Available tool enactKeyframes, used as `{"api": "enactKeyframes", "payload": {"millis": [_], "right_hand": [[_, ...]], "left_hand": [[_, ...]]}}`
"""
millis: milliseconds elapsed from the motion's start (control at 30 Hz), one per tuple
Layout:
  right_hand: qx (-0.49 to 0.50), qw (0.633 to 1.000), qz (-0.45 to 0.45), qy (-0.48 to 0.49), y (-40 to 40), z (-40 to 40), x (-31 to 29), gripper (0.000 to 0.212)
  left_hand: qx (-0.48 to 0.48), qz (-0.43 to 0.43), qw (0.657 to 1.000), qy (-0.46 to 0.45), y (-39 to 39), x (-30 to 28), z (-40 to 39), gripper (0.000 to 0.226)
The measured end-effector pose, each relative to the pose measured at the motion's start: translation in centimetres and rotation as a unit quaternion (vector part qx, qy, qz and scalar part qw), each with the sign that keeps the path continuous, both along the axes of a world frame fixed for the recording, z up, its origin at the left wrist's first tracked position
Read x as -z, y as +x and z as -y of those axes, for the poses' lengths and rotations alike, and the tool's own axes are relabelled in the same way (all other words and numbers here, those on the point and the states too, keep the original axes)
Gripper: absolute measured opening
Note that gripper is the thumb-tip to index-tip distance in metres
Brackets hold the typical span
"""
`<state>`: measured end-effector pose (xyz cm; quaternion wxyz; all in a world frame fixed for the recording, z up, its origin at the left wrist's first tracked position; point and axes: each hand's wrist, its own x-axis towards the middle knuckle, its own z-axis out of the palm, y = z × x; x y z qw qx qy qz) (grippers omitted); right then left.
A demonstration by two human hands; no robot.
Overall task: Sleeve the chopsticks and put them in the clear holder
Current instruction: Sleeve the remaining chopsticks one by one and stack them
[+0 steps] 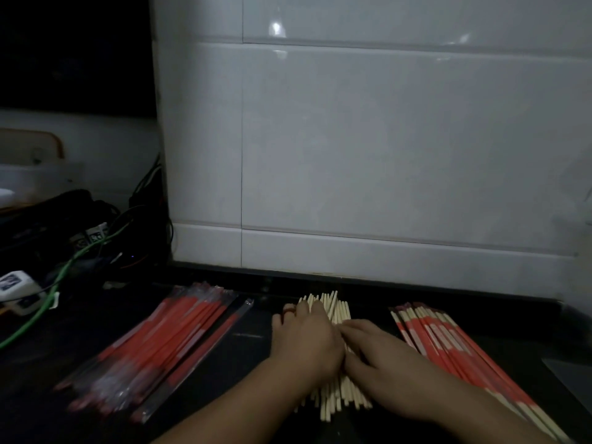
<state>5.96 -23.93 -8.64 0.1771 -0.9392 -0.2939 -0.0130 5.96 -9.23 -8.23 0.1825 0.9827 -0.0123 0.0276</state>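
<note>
Both hands, the left hand (304, 341) and right hand (381, 363), rest flat with loose fingers on the bare chopsticks (336, 307) mid-worktop (250, 334), likely picking a pair; empty sleeves (166, 341) left, sleeved ones (448, 344) right (holder unseen).

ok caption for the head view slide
Both hands rest on bare chopsticks between two red-sleeved piles.

Dim light falls on a glossy white tiled wall (368, 149), where faint highlights glint near its top. A dark counter (243, 334) runs along the wall's base. At left lies a tangle of black and green cables (80, 251), with darkness above.
</note>
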Motion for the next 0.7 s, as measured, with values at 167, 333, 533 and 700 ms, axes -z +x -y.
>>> {"api": "enactKeyframes", "payload": {"millis": [167,333,533,700], "right_hand": [[0.011,1.0,0.022,0.012,-0.2,-0.2,-0.1,0.038],[0.008,0.999,0.046,0.008,-0.4,-0.1,-0.3,0.029],[-0.012,0.998,0.057,-0.031,-0.4,-0.1,-0.4,0.043],[-0.02,0.991,0.099,-0.086,-0.4,-0.3,-0.9,0.04]], "left_hand": [[-0.033,-0.016,0.971,-0.235,0.2,-0.8,0.8,0.046],[-0.029,0.066,0.96,-0.269,0.5,-2.5,-1.2,0.046],[-0.114,0.146,0.96,0.208,0.9,-3.2,-8.2,0.027],[-0.127,0.062,0.955,0.259,0.8,-1.7,-9.4,0.032]]}}
